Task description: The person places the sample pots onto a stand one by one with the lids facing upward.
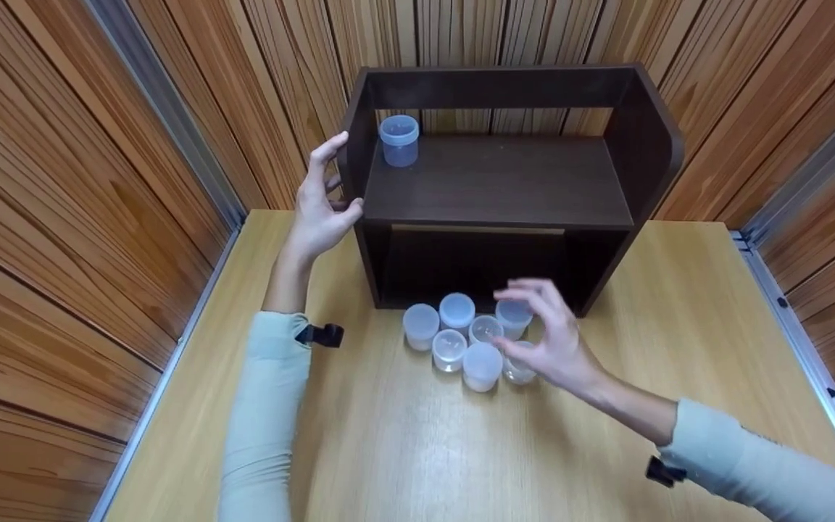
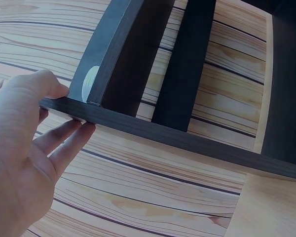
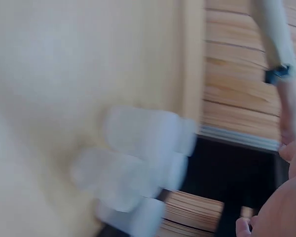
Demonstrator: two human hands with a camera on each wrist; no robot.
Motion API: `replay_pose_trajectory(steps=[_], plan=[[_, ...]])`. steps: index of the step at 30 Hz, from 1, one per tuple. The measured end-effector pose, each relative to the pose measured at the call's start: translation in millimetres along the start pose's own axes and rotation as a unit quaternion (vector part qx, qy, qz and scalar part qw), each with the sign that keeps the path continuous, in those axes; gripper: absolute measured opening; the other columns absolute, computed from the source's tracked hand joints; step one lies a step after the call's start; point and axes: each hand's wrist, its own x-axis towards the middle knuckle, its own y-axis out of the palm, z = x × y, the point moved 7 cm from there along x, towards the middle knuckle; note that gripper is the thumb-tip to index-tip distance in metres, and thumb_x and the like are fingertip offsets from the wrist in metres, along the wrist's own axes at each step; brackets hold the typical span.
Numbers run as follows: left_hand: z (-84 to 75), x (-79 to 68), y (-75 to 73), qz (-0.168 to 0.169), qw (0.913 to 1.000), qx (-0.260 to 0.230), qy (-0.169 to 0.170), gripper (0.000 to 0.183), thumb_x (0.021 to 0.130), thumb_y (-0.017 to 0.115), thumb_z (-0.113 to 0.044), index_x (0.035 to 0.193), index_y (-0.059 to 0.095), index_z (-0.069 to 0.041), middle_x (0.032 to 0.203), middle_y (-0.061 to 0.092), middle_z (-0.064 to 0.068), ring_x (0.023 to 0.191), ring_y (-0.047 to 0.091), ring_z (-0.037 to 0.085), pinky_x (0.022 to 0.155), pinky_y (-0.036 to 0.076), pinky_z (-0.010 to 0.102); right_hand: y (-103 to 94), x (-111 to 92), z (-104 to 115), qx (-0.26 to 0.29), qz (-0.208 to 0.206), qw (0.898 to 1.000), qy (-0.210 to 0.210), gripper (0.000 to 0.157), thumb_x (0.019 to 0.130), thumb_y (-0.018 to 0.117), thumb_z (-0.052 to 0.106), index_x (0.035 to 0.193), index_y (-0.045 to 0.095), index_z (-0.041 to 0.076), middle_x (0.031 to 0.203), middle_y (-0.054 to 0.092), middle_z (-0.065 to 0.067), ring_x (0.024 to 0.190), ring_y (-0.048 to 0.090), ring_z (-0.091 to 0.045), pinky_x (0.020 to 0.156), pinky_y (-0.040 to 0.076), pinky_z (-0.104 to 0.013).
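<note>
A dark brown two-tier shelf [image 1: 512,181] stands at the back of the table. My left hand [image 1: 323,221] is at its left side panel; in the left wrist view, thumb and fingers grip the panel's edge [image 2: 153,132] from both sides. One bluish translucent plastic jar [image 1: 399,148] stands upright at the left of the upper tier. Several small translucent plastic jars [image 1: 482,366] stand clustered before the lower opening. Over the right part of that cluster is my right hand [image 1: 561,348], thumb and fingers spread apart. The right wrist view shows the jars [image 3: 138,133] blurred.
Wood-patterned panels [image 1: 62,217] enclose the table at the back and both sides. Metal rails [image 1: 171,355] run along the table's sides. Light wooden tabletop [image 1: 403,449] stretches in front of the jars.
</note>
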Motion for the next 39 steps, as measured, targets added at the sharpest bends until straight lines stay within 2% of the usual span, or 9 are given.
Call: replay_pose_trajectory(steps=[5, 10, 14, 19, 24, 28, 33, 37, 39], plan=[[0.3, -1.4, -1.2, -0.002, 1.0000, 0.005, 0.000, 0.080, 0.094, 0.066, 0.013, 0.167, 0.037, -0.005, 0.172, 0.044, 0.020, 0.140, 0.069, 0.041, 0.076, 0.064, 0.018, -0.1, -19.6, -15.9, 0.006, 0.017, 1.000, -0.011, 0.062, 0.079, 0.100, 0.001, 0.136, 0.076, 0.007, 0.146, 0.067, -0.017, 0.140, 0.061, -0.019, 0.122, 0.035, -0.009], [1.1, -0.8, -0.2, 0.000, 1.0000, 0.002, -0.006, 0.081, 0.094, 0.066, 0.012, 0.167, 0.037, -0.006, 0.172, 0.045, 0.019, 0.145, 0.067, 0.039, 0.080, 0.066, 0.020, -10.7, -31.2, -35.6, 0.001, 0.016, 0.999, 0.031, 0.065, 0.079, 0.100, 0.003, 0.138, 0.075, 0.007, 0.150, 0.066, -0.016, 0.141, 0.052, 0.003, 0.111, 0.044, -0.018], [0.5, -0.7, -0.5, -0.002, 1.0000, 0.005, -0.006, 0.081, 0.093, 0.066, 0.011, 0.167, 0.038, -0.006, 0.173, 0.045, 0.018, 0.147, 0.064, 0.033, 0.078, 0.065, 0.019, -19.5, -38.7, -52.1, -0.005, 0.018, 0.998, 0.053, 0.070, 0.078, 0.100, 0.003, 0.142, 0.074, 0.009, 0.155, 0.063, -0.018, 0.143, 0.047, 0.010, 0.105, 0.048, -0.023], [-1.2, -1.8, -1.3, 0.001, 1.0000, 0.007, 0.002, 0.081, 0.094, 0.066, 0.012, 0.167, 0.036, -0.005, 0.174, 0.042, 0.020, 0.148, 0.063, 0.032, 0.078, 0.066, 0.019, -24.6, -44.4, -69.8, 0.012, 0.044, 0.998, 0.042, 0.079, 0.077, 0.101, 0.001, 0.149, 0.070, 0.008, 0.161, 0.057, -0.023, 0.147, 0.045, 0.011, 0.105, 0.051, -0.017], [-0.1, -1.9, -0.7, 0.001, 0.9999, 0.014, 0.010, 0.080, 0.094, 0.066, 0.011, 0.167, 0.036, -0.003, 0.176, 0.041, 0.021, 0.150, 0.061, 0.030, 0.078, 0.065, 0.018, -23.2, -48.0, -85.4, 0.051, 0.080, 0.995, 0.023, 0.086, 0.075, 0.100, -0.004, 0.152, 0.064, -0.001, 0.164, 0.050, -0.030, 0.151, 0.045, 0.010, 0.107, 0.057, -0.019], [-0.3, -1.1, -1.1, 0.002, 0.9999, 0.009, 0.014, 0.080, 0.094, 0.066, 0.011, 0.166, 0.036, -0.004, 0.174, 0.041, 0.021, 0.146, 0.065, 0.034, 0.076, 0.065, 0.018, -19.1, -48.6, -97.8, 0.080, 0.103, 0.991, 0.023, 0.089, 0.074, 0.101, -0.005, 0.154, 0.060, -0.006, 0.163, 0.050, -0.029, 0.150, 0.047, 0.010, 0.110, 0.055, -0.015], [0.0, -1.2, -1.0, 0.002, 0.9999, 0.000, 0.013, 0.080, 0.094, 0.066, 0.011, 0.166, 0.036, -0.003, 0.175, 0.040, 0.022, 0.143, 0.067, 0.041, 0.076, 0.066, 0.018, -13.3, -50.0, -112.9, 0.106, 0.121, 0.987, 0.023, 0.092, 0.074, 0.101, -0.006, 0.155, 0.059, -0.004, 0.158, 0.053, -0.030, 0.148, 0.050, 0.006, 0.111, 0.054, -0.015], [0.3, -1.2, -0.6, 0.002, 1.0000, -0.003, 0.005, 0.081, 0.093, 0.066, 0.010, 0.166, 0.036, -0.003, 0.175, 0.040, 0.022, 0.144, 0.068, 0.042, 0.076, 0.066, 0.018, -9.2, -51.5, -124.7, 0.120, 0.127, 0.984, 0.017, 0.090, 0.072, 0.100, -0.009, 0.154, 0.061, -0.003, 0.154, 0.054, -0.031, 0.145, 0.055, 0.002, 0.107, 0.061, -0.021], [0.4, -0.6, -0.7, 0.002, 1.0000, -0.003, 0.000, 0.081, 0.093, 0.067, 0.010, 0.167, 0.036, -0.004, 0.174, 0.041, 0.021, 0.145, 0.067, 0.039, 0.077, 0.066, 0.019, -8.0, -51.8, -129.5, 0.117, 0.129, 0.985, 0.016, 0.090, 0.072, 0.100, -0.009, 0.153, 0.062, -0.002, 0.153, 0.055, -0.029, 0.143, 0.056, 0.003, 0.106, 0.065, -0.029]])
